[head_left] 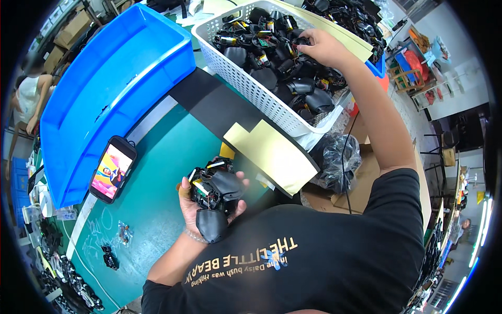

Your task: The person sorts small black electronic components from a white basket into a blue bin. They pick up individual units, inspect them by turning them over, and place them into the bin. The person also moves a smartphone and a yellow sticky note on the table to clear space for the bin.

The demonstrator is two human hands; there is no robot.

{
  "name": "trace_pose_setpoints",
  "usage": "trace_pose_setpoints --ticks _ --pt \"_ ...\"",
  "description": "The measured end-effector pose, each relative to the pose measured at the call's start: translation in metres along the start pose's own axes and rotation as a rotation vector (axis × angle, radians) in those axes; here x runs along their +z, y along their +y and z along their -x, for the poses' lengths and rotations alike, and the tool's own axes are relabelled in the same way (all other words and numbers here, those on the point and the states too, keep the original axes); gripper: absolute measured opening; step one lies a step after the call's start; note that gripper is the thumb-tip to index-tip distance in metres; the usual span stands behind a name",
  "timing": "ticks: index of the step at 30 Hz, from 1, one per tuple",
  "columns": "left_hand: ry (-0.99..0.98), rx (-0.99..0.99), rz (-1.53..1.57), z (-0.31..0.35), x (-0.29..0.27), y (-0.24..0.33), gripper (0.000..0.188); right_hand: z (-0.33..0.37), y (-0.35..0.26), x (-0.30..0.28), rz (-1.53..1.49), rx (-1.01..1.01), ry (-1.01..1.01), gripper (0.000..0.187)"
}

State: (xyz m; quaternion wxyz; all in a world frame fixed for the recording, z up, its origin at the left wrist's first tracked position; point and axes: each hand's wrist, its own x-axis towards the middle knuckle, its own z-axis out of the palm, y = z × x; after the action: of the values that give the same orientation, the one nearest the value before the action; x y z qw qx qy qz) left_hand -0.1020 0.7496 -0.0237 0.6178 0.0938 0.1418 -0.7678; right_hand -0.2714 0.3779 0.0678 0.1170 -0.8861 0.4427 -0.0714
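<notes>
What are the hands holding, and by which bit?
The left hand cradles several black parts from underneath; the right hand touches the pile in the white basket, hold unclear.

My right arm (380, 115) is extended forward, elbow slightly bent, with the right hand (325, 48) over the white basket (243, 78), thumb and fingers drawn together. Nearer my body than the basket, my left hand (190, 213) is cupped palm-up, fingers curled, forearm (175, 256) angled inward.

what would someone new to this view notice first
Probably the large, bright-blue plastic bin at upper left. Then the white perforated plastic basket at top centre, heaped with black plastic device parts, which the right hand touches. Near the middle, the left hand cradles a cluster of similar black pieces with exposed wiring.
</notes>
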Motion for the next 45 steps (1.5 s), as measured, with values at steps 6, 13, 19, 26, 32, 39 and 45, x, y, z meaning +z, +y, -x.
trace_pose_setpoints --ticks 6,13,19,26,32,39,45 --pt "-0.004 0.002 -0.012 -0.004 -0.003 0.000 0.084 0.005 0.001 -0.010 -0.466 -0.334 0.267 0.028" --pt "0.008 -0.062 -0.005 -0.011 -0.006 -0.007 0.084 0.079 -0.108 -0.047 -1.022 -0.529 0.168 0.022" --pt "0.114 0.023 -0.104 -0.017 -0.029 -0.008 0.063 0.153 -0.172 0.029 -0.911 -0.630 -0.497 0.024" --pt "0.073 0.521 -1.204 -0.019 -0.035 -0.011 0.056 0.182 -0.172 0.072 -0.551 -0.908 -0.089 0.030" --pt "-0.175 0.048 -0.499 -0.015 -0.015 -0.009 0.066 0.145 -0.143 0.031 -0.309 -0.881 0.256 0.037" --pt "-0.158 -0.229 -0.262 -0.020 -0.008 -0.011 0.075 0.074 0.037 -0.018 0.173 -0.077 0.110 0.053" --pt "-0.198 -0.180 -0.213 -0.018 -0.014 -0.021 0.082 0.066 0.038 -0.006 0.101 -0.226 0.218 0.043"
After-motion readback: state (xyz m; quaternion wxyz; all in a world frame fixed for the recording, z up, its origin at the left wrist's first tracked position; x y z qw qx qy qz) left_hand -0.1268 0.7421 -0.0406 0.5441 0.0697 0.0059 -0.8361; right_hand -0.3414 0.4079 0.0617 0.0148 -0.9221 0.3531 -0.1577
